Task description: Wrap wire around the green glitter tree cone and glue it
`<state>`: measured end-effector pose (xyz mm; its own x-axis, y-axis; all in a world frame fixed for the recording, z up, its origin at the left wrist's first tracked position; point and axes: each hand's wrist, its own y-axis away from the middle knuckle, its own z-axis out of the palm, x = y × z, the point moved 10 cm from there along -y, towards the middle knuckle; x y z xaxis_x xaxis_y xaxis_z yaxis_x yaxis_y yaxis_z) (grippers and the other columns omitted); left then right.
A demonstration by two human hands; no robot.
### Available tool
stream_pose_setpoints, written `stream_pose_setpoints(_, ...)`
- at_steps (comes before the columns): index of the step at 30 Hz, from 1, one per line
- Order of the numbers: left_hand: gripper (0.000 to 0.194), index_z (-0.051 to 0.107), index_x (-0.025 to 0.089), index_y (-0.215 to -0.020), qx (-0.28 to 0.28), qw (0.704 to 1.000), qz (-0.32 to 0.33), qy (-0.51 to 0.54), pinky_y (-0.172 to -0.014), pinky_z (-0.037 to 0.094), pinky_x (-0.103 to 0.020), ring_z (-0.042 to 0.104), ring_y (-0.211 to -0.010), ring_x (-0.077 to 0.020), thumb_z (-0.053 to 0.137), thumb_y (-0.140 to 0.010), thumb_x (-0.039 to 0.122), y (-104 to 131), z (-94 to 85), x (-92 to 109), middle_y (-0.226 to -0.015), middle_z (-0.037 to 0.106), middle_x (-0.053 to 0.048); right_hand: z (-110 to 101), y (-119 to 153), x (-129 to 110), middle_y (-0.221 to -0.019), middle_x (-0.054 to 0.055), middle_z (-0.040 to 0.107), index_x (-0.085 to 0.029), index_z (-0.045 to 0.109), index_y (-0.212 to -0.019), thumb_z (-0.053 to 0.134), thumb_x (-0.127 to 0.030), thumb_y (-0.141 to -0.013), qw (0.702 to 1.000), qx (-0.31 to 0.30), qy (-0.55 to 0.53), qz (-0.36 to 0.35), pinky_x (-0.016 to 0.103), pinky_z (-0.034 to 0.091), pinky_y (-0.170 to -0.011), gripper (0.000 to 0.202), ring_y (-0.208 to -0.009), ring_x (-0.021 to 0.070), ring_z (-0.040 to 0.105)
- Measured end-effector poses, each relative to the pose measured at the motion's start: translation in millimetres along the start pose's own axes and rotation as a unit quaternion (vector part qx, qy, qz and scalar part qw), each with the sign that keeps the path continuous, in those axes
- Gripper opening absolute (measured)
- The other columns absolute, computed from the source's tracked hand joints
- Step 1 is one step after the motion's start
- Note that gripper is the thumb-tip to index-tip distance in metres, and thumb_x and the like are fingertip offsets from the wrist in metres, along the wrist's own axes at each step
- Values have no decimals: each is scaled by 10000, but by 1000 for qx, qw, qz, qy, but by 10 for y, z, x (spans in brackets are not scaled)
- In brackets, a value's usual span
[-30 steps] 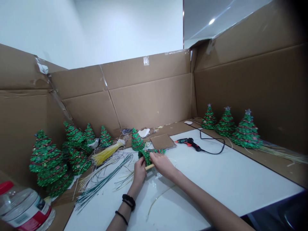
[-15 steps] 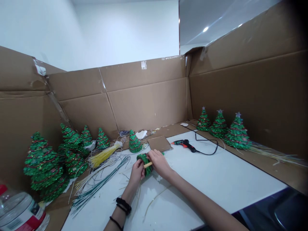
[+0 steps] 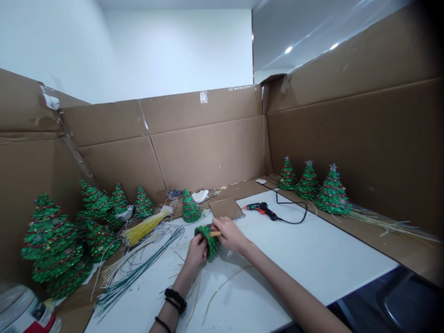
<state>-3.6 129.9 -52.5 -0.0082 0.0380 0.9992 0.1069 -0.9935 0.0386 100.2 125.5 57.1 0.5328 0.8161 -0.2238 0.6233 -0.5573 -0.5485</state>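
Observation:
Between my hands is a small green tinsel Christmas tree (image 3: 211,249), tipped over so its wide end turns toward me. My left hand (image 3: 196,252) is closed on its left edge, fingers pinching the green rim. A short light-wood stick (image 3: 215,233) sticks out leftward from my right hand (image 3: 229,233), which is closed round it at the tree's upper right. The stick's far end is hidden by the fingers. Just behind stands another small green tree (image 3: 190,207), upright, beside a square of cardboard (image 3: 227,208).
A glue gun (image 3: 262,209) with a black cord lies to the right. Decorated trees stand at left (image 3: 52,240) and right (image 3: 333,192). Yellow strands (image 3: 147,226) and dark green strands (image 3: 138,268) lie left. A plastic jar (image 3: 24,310) is at the near left; cardboard walls (image 3: 208,143) surround the table.
The wooden stick, which spanned between both hands, now sits more in my right hand, away from my left fingers. The camera view has shifted slightly.

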Motion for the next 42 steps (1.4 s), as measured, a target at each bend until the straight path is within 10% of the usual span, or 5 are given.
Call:
stream_pose_setpoints(9, 319, 543, 162, -668, -64, 996, 32, -60, -349, 206, -185, 333, -323, -67, 679, -641, 449, 50, -60, 150, -381, 428, 75, -82, 7, -89, -761, 32, 576, -177, 458, -746, 405, -135, -835, 999, 3, 24, -45, 305, 272, -723, 112, -724, 173, 453)
stream_pose_setpoints(16, 245, 651, 112, -777, -101, 974, 125, -159, -663, 413, -253, 537, -728, -177, 585, -731, 343, 131, -5, 456, -746, 635, -42, -16, 21, -175, -766, 36, 574, -175, 462, -756, 419, -137, -826, 997, 0, 30, -69, 296, 252, -681, 91, -716, 171, 438)
stream_pose_setpoints(42, 345, 640, 166, -741, -75, 893, 173, -408, -581, 369, -243, 540, -631, -190, 419, -808, 422, 173, -46, 612, -673, 641, -25, -96, 4, 77, -775, 27, 582, -180, 506, -785, 491, -153, -746, 995, 33, 79, -50, 331, 248, -777, 49, -778, 183, 411)
